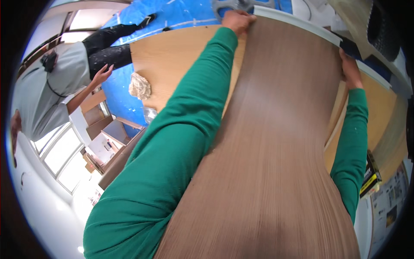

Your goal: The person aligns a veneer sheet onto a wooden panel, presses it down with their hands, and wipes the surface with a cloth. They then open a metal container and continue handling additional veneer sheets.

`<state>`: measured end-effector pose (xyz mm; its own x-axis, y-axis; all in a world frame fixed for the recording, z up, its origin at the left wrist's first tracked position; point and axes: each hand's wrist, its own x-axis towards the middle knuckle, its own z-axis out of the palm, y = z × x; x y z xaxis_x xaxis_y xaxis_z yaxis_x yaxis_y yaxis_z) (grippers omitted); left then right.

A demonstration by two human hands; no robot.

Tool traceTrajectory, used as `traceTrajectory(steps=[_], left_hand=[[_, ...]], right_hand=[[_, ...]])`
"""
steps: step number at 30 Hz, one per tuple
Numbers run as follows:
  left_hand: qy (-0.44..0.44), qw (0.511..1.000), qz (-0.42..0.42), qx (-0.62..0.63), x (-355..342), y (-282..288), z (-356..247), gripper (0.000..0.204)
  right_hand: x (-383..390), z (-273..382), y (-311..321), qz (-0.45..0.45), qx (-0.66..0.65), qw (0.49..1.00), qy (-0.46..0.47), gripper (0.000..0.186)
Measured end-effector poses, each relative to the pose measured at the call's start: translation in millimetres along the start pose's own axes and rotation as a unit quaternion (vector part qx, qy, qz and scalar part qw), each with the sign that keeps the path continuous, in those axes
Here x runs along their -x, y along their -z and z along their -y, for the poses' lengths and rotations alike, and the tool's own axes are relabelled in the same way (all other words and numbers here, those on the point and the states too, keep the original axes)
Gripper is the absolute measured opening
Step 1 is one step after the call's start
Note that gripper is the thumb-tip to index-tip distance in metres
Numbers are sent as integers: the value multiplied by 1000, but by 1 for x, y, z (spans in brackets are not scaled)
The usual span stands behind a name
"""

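Brown, flat wood-grain panel (276, 151) spans the lower middle to the upper right of the frame; the person's left hand (237, 22) pinches its upper-left corner; the right hand (350, 70) grips its upper-right edge, fingers partly hidden; uneven pushing could skew it against the narrow white strip (297, 23).

Both green-sleeved arms reach forward, set apart. The left arm (172, 134) slants up and rightward, its left hand (237, 22) with fingers (249, 19) bent inward; the right arm (351, 138) rises nearly upright, its right hand (352, 72) partly hidden.
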<state>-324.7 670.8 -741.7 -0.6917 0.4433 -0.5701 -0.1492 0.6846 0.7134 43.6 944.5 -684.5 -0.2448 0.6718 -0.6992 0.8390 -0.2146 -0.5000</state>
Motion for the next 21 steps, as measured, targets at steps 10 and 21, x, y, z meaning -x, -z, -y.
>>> traceTrajectory(steps=[10,21], left_hand=[[-57,942,-52,-327,-21,-22,-3,58],[-35,980,-49,-190,7,1,-13,54]], right_hand=[[-23,-23,-1,-8,-51,999,12,79],[-9,14,-4,27,-32,999,-33,75]])
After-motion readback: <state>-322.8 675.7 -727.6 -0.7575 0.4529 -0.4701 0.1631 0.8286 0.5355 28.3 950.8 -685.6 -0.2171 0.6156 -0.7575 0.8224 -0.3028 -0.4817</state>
